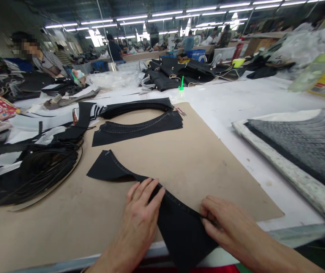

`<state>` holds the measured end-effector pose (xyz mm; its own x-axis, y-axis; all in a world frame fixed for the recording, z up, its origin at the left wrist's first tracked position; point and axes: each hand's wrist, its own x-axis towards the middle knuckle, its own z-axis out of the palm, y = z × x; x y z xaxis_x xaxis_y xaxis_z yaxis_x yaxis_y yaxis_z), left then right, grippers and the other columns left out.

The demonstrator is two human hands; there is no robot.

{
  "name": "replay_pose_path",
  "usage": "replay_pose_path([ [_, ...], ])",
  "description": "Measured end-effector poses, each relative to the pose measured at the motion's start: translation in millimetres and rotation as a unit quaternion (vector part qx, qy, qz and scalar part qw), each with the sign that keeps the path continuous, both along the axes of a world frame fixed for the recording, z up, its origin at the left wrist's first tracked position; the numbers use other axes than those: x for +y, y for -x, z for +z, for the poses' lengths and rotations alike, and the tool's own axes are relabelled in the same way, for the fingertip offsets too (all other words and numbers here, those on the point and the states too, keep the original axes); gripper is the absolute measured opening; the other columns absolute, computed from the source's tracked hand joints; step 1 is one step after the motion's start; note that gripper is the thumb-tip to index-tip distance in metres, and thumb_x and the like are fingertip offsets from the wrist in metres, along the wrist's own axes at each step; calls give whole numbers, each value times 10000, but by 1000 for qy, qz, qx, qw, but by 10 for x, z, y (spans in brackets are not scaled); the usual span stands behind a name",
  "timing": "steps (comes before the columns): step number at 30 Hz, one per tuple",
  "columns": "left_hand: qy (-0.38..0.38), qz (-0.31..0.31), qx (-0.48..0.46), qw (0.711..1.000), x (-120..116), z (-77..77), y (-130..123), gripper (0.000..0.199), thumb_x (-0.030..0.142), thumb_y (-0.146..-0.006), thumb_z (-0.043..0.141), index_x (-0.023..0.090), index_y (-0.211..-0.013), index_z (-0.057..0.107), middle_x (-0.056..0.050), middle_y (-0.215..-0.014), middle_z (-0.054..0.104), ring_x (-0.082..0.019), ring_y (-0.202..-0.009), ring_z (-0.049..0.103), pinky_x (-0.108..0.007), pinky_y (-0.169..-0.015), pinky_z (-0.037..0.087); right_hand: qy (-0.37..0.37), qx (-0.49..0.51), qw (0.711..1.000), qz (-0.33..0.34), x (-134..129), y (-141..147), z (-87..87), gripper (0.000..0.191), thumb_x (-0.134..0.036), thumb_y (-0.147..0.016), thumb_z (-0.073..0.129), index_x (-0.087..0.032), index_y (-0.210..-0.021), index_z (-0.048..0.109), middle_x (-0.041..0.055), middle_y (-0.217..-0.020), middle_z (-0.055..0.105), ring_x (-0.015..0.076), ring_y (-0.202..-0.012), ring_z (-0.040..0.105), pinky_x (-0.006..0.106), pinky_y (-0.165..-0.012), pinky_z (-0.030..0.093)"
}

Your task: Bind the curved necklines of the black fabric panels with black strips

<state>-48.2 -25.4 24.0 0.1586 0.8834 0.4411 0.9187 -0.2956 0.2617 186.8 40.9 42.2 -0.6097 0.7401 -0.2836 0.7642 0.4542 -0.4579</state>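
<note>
A black curved fabric piece (179,227) with a stitched edge lies across the brown board (208,167) and hangs over the table's front edge. My left hand (142,212) rests on its middle, fingers pressed together along the curved edge. At the right end of that edge, my right hand (222,220) pinches the fabric between thumb and fingers. Farther back on the board lie a similar black piece (139,127) with a stitched curve and a stack of black curved pieces (136,108).
A heap of black pieces (37,170) fills the left side. Small snips (180,111) and a green-tipped bottle (181,88) stand out behind. Grey ribbed sheets (302,140) lie at the right. Bags, plastic and people occupy the background.
</note>
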Motion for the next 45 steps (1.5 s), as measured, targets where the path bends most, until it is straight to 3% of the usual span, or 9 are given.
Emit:
replay_pose_path([
  [5,30,163,8,986,69,9,496,345,209,-919,494,236,-1245,602,-100,-1332,541,-287,-1233,456,-493,-1010,378,35,31,998,45,-53,-12,69,115,-138,-799,468,-222,-819,544,19,-830,586,194,-763,563,306,-667,389],
  [10,213,111,35,970,190,112,810,464,53,-863,438,314,-1197,626,-31,-1340,559,-256,-1238,457,-494,-994,364,-12,16,996,83,31,-88,85,119,-161,-805,466,-217,-844,564,55,-823,599,226,-752,600,345,-663,449],
  [20,163,122,122,971,492,446,909,241,-4,-759,465,192,-782,601,-36,-918,649,-239,-1003,531,-465,-885,314,-28,69,996,49,51,157,11,147,-98,-753,475,-224,-780,546,5,-750,605,180,-689,580,279,-602,391],
  [24,30,169,186,967,673,586,868,370,-44,-781,400,182,-939,648,-114,-1159,612,-299,-1148,495,-531,-952,289,-6,47,999,5,18,392,16,144,-91,-758,470,-212,-747,547,-11,-699,595,153,-630,544,264,-574,325],
  [27,-45,126,122,983,528,484,583,434,-42,-813,378,156,-1102,633,-153,-1262,548,-302,-1201,464,-485,-945,354,-12,36,999,-10,-2,440,-40,132,-108,-797,469,-210,-776,550,-3,-722,603,166,-656,558,279,-609,332],
  [30,1,-74,11,997,196,242,216,394,9,-867,392,172,-1150,613,-98,-1131,611,-213,-1050,545,-365,-891,444,-15,57,998,-13,-9,387,-110,121,-121,-825,473,-214,-835,548,5,-759,607,185,-712,579,292,-641,357],
  [32,38,-136,-10,990,-7,87,42,402,32,-875,395,171,-1195,595,-84,-1119,631,-202,-1003,563,-338,-854,482,-18,74,997,-8,-7,337,-137,122,-119,-833,476,-215,-876,538,6,-769,600,187,-725,582,294,-648,372],
  [36,35,-128,20,991,-163,-65,-51,437,27,-872,382,154,-1244,574,-82,-1168,641,-224,-1055,559,-367,-895,499,-28,95,994,37,10,275,-116,116,-141,-887,439,-214,-929,519,28,-868,591,193,-783,588,305,-676,408],
  [45,5,-119,46,992,-145,-90,-29,403,64,-911,373,165,-1233,593,-82,-1159,647,-225,-1084,550,-368,-886,506,-104,113,981,119,49,306,-38,166,-121,-897,473,-207,-1022,541,61,-1004,552,222,-889,541,368,-782,428],
])
